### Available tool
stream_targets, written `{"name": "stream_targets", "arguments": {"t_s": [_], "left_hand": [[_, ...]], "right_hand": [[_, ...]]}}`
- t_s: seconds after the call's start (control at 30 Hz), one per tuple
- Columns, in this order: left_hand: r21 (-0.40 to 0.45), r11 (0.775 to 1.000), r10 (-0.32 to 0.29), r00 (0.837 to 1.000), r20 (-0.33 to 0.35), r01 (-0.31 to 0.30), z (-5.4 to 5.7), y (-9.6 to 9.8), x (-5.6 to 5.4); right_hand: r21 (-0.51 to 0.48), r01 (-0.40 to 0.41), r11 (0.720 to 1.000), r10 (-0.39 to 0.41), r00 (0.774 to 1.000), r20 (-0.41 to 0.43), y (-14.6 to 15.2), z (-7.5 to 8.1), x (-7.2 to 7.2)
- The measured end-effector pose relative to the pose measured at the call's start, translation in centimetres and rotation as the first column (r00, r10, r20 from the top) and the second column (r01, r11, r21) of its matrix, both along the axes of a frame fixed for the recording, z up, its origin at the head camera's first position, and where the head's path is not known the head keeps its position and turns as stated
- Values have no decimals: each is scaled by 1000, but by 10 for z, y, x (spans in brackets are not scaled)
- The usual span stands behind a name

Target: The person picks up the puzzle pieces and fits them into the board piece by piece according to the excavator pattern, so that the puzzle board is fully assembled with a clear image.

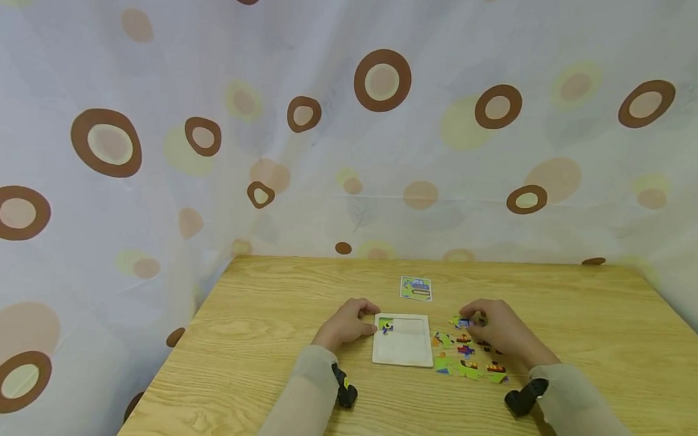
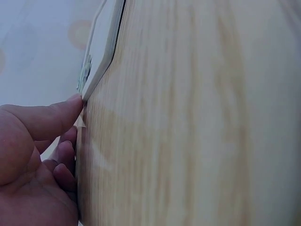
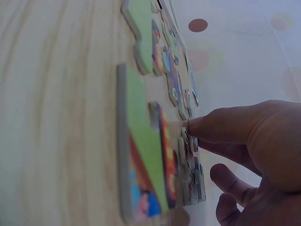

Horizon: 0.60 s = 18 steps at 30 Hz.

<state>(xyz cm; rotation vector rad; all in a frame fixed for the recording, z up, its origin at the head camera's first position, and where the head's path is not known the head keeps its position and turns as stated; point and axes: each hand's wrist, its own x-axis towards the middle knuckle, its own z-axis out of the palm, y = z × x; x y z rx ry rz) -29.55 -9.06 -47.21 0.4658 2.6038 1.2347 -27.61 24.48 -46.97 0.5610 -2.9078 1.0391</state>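
A square white puzzle tray (image 1: 402,354) lies on the table. One green and blue puzzle piece (image 1: 386,325) sits in its far left corner. My left hand (image 1: 348,324) rests at the tray's left side, thumb and index finger touching its edge; the thumb also meets the edge in the left wrist view. Over the loose puzzle pieces (image 1: 469,370) on the right is my right hand (image 1: 498,326), its thumb and index finger at a blue and green puzzle piece (image 1: 459,322). Whether they pinch it is hidden. In the right wrist view, a green corner piece (image 3: 146,141) lies nearest.
A small picture card (image 1: 416,288) with a blue digger lies behind the tray. The wooden table (image 1: 252,343) meets a dotted cloth (image 1: 328,147) at the back and left. Black wrist cameras (image 1: 345,392) are worn on both wrists.
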Motion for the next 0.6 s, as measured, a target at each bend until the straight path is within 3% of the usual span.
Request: {"name": "stream_targets", "arguments": {"t_s": [0.43,0.6], "left_hand": [[-1,1000,-13,1000,-7,13,1,-1,1],[-1,1000,-11,1000,-9,11,0,0,-1]], "right_hand": [[-39,38,999,-36,998,42,-4,3,-1],[-66,1,998,0,1000,15,-8,6,2]]}}
